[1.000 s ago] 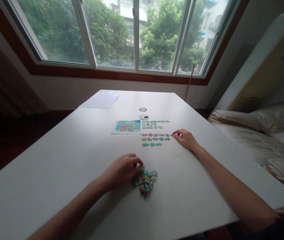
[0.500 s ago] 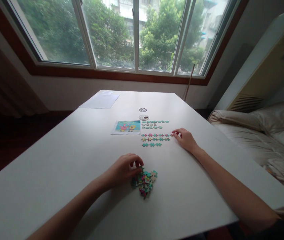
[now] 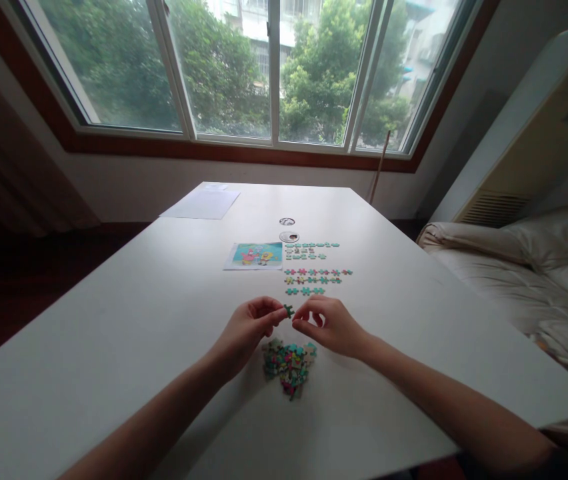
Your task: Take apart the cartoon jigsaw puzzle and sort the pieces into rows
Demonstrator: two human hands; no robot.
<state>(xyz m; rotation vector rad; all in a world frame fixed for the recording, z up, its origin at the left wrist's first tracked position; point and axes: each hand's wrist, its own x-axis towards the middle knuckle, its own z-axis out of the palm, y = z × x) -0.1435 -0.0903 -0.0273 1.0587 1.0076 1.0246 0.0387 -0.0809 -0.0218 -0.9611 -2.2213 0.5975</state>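
My left hand [image 3: 250, 330] pinches a green jigsaw puzzle piece [image 3: 289, 311] between thumb and forefinger, above the table. Close beside it is my right hand [image 3: 331, 325], its fingers curled and the thumb and forefinger slightly apart at the piece's right edge; whether they touch it is hard to tell. Below the hands lies a heap of mixed puzzle pieces [image 3: 291, 363], mostly green with some pink and yellow. Beyond the hands, sorted pieces lie in several rows, with pink and green ones in one row [image 3: 319, 272] and green ones in the nearest row [image 3: 305, 291].
A colourful cartoon picture sheet [image 3: 254, 256] lies left of the rows. Two round items [image 3: 289, 237] are behind them. White papers [image 3: 201, 204] rest at the far left of the white table [image 3: 114, 333]. A pale sofa [image 3: 494, 267] stands to the right, a window ahead.
My right hand has left the end of the pink row, where a piece now lies, and come back toward my left hand. My left hand has lifted a green piece from the heap.
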